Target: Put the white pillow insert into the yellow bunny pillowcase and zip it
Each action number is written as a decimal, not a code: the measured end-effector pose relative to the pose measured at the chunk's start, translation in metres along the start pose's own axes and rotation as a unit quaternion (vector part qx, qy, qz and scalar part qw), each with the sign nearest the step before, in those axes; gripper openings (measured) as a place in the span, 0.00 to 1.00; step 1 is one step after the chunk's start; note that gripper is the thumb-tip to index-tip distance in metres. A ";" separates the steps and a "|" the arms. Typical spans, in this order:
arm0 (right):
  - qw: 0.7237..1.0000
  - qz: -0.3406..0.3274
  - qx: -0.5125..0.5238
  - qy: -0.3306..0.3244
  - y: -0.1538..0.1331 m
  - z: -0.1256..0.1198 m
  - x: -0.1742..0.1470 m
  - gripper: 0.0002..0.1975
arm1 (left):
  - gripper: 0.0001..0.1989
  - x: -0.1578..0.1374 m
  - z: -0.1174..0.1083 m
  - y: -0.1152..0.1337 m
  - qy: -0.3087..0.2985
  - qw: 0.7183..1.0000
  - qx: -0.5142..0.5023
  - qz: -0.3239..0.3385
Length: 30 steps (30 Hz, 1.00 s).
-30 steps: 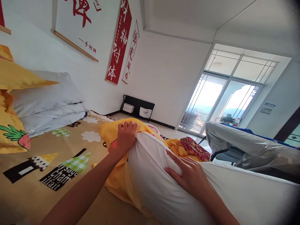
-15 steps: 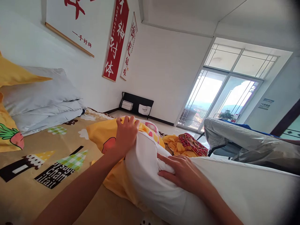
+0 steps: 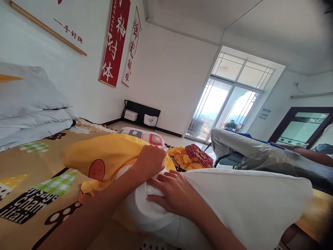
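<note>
A yellow pillowcase (image 3: 114, 149) with a printed orange-red figure lies over one end of a white pillow (image 3: 249, 194). My left hand (image 3: 153, 159) is closed around the pillowcase's edge, knuckles up. Just beside it, my right hand (image 3: 174, 192) grips a fold of the white pillow, thumb and fingers pressed into the fabric. The two hands are close together. The pillow's long free end stretches to the right. Under the hands, the inside of the pillowcase is hidden.
A patterned brown bedspread (image 3: 52, 208) lies beneath, with stacked grey pillows (image 3: 33, 93) at the left. Behind are a pink-and-white patterned pillow (image 3: 142, 133), crumpled yellow and plaid cloth (image 3: 192, 158), and a plastic-covered surface (image 3: 249, 149). Another person's arm (image 3: 312, 155) shows at right.
The view has swung to the right. My left hand has moved right, drawing the pillowcase edge further along the white pillow, and the two hands are now closer together.
</note>
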State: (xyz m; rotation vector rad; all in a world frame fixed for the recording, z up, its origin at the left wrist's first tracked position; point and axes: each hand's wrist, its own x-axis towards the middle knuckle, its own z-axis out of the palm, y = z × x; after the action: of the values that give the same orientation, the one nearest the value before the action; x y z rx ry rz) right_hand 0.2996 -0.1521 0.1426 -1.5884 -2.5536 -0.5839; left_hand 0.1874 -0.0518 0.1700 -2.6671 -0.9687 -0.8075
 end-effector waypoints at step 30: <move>0.981 0.110 -0.127 0.101 0.045 0.032 -0.022 0.40 | 0.11 0.001 0.043 -0.032 0.084 0.995 -0.014 -0.042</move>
State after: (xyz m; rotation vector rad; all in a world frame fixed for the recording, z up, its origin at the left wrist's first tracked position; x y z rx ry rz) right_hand 0.3532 -0.1413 0.1196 -1.7539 -2.1918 -1.0201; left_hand 0.1863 -0.0114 0.1342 -2.5459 -1.0406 -1.0508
